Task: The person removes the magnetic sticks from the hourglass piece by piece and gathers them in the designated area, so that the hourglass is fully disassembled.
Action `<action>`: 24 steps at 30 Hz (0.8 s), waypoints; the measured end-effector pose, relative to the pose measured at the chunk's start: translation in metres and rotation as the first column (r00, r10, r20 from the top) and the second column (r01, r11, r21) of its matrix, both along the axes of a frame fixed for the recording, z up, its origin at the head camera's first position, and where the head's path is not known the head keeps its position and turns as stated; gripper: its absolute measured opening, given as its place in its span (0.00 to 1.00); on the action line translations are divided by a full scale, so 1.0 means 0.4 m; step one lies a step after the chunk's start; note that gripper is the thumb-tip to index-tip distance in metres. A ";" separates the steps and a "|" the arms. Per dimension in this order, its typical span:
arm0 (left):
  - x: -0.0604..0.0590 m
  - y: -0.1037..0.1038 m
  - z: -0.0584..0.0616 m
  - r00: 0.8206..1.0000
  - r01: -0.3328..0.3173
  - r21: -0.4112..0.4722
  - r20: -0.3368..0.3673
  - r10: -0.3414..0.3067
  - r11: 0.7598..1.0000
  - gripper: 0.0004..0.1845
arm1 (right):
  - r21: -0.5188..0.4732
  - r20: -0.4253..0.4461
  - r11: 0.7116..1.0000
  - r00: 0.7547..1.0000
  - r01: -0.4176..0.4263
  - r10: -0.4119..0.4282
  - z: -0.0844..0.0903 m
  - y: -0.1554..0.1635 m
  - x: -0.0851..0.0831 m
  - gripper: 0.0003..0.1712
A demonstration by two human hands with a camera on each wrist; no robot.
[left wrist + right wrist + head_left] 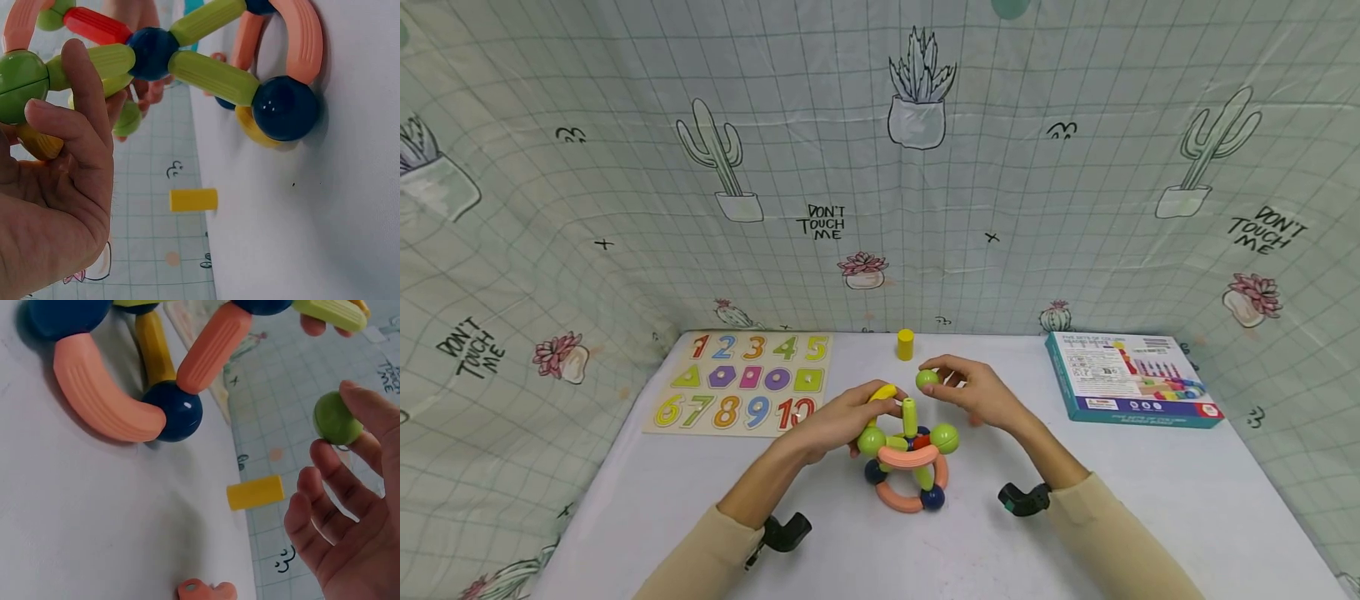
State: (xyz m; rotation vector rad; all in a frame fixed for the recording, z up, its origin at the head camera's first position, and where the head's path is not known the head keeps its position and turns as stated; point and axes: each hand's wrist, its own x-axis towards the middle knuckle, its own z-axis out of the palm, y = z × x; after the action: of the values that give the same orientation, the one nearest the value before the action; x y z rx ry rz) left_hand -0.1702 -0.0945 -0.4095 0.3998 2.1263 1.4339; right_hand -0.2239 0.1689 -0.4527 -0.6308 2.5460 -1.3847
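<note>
On the tabletop (970, 550) stands a framework of coloured rods and balls (908, 457), gripped by the left hand (847, 413); the right hand (979, 390) pinches a raised green ball (927, 379) nearby.

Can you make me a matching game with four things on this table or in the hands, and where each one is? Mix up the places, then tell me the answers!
Things:
1. number puzzle board
2. loose green ball
3. yellow cylinder
4. toy box

Places:
A. lying on the right side of the table
B. pinched by the right hand
C. lying on the left side
D. standing near the far edge

Pairs: 1-C, 2-B, 3-D, 4-A
</note>
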 end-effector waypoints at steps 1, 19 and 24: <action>0.000 0.000 0.000 1.000 0.001 0.000 -0.001 -0.001 1.000 0.18 | 0.012 0.011 1.000 1.000 -0.001 0.001 -0.001 0.000 0.000 0.24; -0.003 -0.003 0.007 1.000 0.009 0.014 0.000 -0.009 1.000 0.17 | 0.208 0.226 0.940 0.949 -0.269 0.221 -0.010 0.136 0.079 0.20; -0.003 -0.001 0.001 1.000 0.010 0.014 -0.004 -0.010 1.000 0.17 | 0.227 0.275 0.927 0.933 -0.298 0.233 -0.033 0.171 0.121 0.20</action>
State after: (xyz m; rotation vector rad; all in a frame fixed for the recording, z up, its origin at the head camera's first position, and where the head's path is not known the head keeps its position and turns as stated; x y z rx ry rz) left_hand -0.1713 -0.0949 -0.4091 0.4183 2.1163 1.4439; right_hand -0.1756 0.2372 -0.4659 -0.6809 2.2910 -0.9448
